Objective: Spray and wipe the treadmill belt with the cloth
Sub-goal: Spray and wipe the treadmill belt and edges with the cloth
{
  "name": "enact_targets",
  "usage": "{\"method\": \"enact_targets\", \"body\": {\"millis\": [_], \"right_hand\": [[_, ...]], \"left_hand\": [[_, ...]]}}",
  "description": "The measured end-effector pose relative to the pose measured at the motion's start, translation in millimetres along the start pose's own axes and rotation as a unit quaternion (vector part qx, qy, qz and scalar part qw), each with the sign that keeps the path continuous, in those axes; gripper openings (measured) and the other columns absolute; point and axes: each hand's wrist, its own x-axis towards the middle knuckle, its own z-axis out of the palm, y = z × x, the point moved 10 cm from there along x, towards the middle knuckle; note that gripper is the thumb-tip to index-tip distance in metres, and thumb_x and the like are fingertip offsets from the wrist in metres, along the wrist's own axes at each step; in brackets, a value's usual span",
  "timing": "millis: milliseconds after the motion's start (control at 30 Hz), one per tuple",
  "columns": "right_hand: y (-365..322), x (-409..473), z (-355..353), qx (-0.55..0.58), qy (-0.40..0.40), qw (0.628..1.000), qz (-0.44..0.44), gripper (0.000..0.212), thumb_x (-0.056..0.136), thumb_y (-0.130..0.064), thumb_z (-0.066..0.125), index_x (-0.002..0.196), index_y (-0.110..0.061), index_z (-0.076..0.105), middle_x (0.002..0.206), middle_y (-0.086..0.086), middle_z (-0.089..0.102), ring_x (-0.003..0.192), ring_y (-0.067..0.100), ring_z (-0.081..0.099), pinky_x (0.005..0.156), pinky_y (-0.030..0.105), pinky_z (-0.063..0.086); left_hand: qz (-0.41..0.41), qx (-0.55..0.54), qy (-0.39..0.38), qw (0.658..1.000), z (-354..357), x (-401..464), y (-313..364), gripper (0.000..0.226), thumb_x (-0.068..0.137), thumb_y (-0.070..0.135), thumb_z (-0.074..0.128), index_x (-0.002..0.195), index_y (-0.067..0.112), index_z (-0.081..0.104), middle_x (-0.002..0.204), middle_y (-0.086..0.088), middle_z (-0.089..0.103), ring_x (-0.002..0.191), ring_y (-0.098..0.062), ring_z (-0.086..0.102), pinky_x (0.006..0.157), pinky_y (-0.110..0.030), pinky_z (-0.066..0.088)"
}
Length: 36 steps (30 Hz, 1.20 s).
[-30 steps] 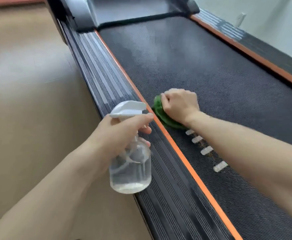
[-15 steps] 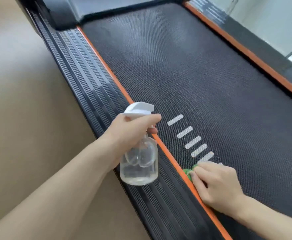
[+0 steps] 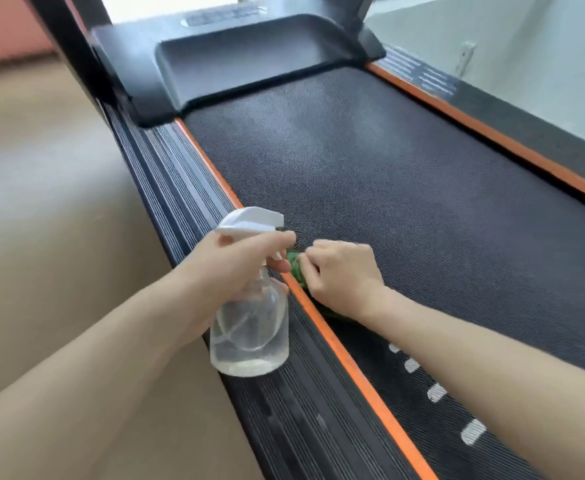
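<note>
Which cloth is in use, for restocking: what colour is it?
Green cloth, under the right hand; head view.

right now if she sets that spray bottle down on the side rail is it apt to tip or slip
The spray bottle looks mostly empty, with liquid only near its base, so probably light. Its wide round body should stand fairly steady, though the ribbed side rail is narrow. Clear smooth plastic may be slippery if wet.

an indoor exercise spot: a treadmill (image 3: 370, 188) on tan flooring (image 3: 41, 202) beside a white wall (image 3: 526, 46).
</note>
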Motion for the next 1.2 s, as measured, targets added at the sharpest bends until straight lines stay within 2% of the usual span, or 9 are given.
{"method": "enact_targets", "body": {"millis": [267, 400, 567, 633, 767, 867, 967, 1067, 1200], "right_hand": [[16, -198, -78, 0.018, -0.012, 0.997, -0.072, 0.037, 0.098, -0.036, 0.048, 0.063, -0.024, 0.055, 0.066, -0.008, 0.049, 0.056, 0.012, 0.051, 0.048, 0.027, 0.039], [12, -138, -51, -0.006, -0.002, 0.994, -0.106, 0.034, 0.096, -0.034, 0.051, 0.063, -0.023, 0.049, 0.066, -0.006, 0.049, 0.057, 0.02, 0.053, 0.046, 0.034, 0.041], [44, 20, 1, -0.041, 0.025, 0.998, 0.049, 0.036, 0.091, -0.035, 0.047, 0.062, -0.017, 0.059, 0.069, -0.001, 0.06, 0.064, 0.028, 0.065, 0.05, 0.03, 0.037], [52, 44, 12, -0.048, 0.017, 0.994, 0.097, 0.038, 0.09, -0.036, 0.043, 0.064, -0.016, 0.062, 0.07, -0.001, 0.062, 0.065, 0.029, 0.065, 0.053, 0.029, 0.03], [44, -6, -7, -0.031, 0.027, 0.994, 0.098, 0.032, 0.089, -0.033, 0.047, 0.062, -0.019, 0.055, 0.066, -0.002, 0.058, 0.059, 0.025, 0.061, 0.048, 0.028, 0.024], [37, -99, -35, 0.005, 0.008, 0.998, 0.07, 0.027, 0.092, -0.028, 0.054, 0.065, -0.022, 0.051, 0.069, -0.004, 0.054, 0.06, 0.022, 0.057, 0.045, 0.032, 0.039], [35, -156, -61, 0.005, -0.011, 1.0, 0.018, 0.033, 0.096, -0.032, 0.049, 0.065, -0.022, 0.051, 0.07, -0.007, 0.053, 0.059, 0.021, 0.053, 0.049, 0.032, 0.045], [55, -119, -50, -0.025, -0.029, 0.999, 0.003, 0.032, 0.096, -0.03, 0.05, 0.065, -0.024, 0.048, 0.068, -0.007, 0.05, 0.058, 0.02, 0.052, 0.046, 0.033, 0.041], [141, 6, -23, -0.102, 0.012, 0.981, 0.165, 0.035, 0.093, -0.037, 0.042, 0.062, -0.022, 0.049, 0.07, -0.003, 0.058, 0.065, 0.026, 0.063, 0.052, 0.028, 0.034]], "left_hand": [[-0.042, 0.007, -0.014, 0.999, 17, -7, 14, 0.033, 0.093, 0.037, 0.08, 0.068, 0.017, 0.075, 0.099, -0.015, 0.083, 0.087, -0.034, 0.073, 0.082, -0.044, 0.058], [-0.039, 0.026, -0.022, 0.999, 20, 7, 23, 0.03, 0.093, 0.038, 0.08, 0.075, 0.014, 0.074, 0.106, -0.017, 0.083, 0.08, -0.031, 0.072, 0.076, -0.038, 0.057], [-0.01, 0.051, -0.026, 0.998, 24, 34, 26, 0.03, 0.083, 0.041, 0.085, 0.069, 0.016, 0.077, 0.104, -0.019, 0.082, 0.087, -0.039, 0.077, 0.095, -0.055, 0.062], [-0.006, 0.049, -0.028, 0.998, 28, 44, 26, 0.03, 0.079, 0.042, 0.085, 0.068, 0.016, 0.077, 0.107, -0.02, 0.081, 0.089, -0.044, 0.079, 0.089, -0.052, 0.064], [-0.005, 0.057, -0.047, 0.997, 50, 55, 35, 0.034, 0.078, 0.044, 0.083, 0.063, 0.015, 0.074, 0.089, -0.022, 0.08, 0.085, -0.044, 0.077, 0.085, -0.054, 0.063], [-0.016, 0.072, -0.059, 0.996, 69, 63, 44, 0.036, 0.079, 0.042, 0.084, 0.059, 0.014, 0.073, 0.066, -0.009, 0.073, 0.078, -0.039, 0.079, 0.079, -0.049, 0.063], [-0.015, 0.102, -0.067, 0.992, 80, 77, 53, 0.036, 0.087, 0.041, 0.083, 0.062, 0.016, 0.077, 0.07, -0.001, 0.076, 0.089, -0.033, 0.082, 0.084, -0.042, 0.064], [-0.014, 0.129, -0.102, 0.986, 85, 87, 53, 0.036, 0.084, 0.043, 0.082, 0.06, 0.017, 0.077, 0.07, 0.0, 0.077, 0.094, -0.033, 0.082, 0.096, -0.048, 0.064], [-0.028, 0.124, -0.12, 0.985, 76, 102, 45, 0.035, 0.08, 0.043, 0.083, 0.058, 0.017, 0.077, 0.072, -0.004, 0.08, 0.099, -0.042, 0.08, 0.098, -0.054, 0.063]]}}
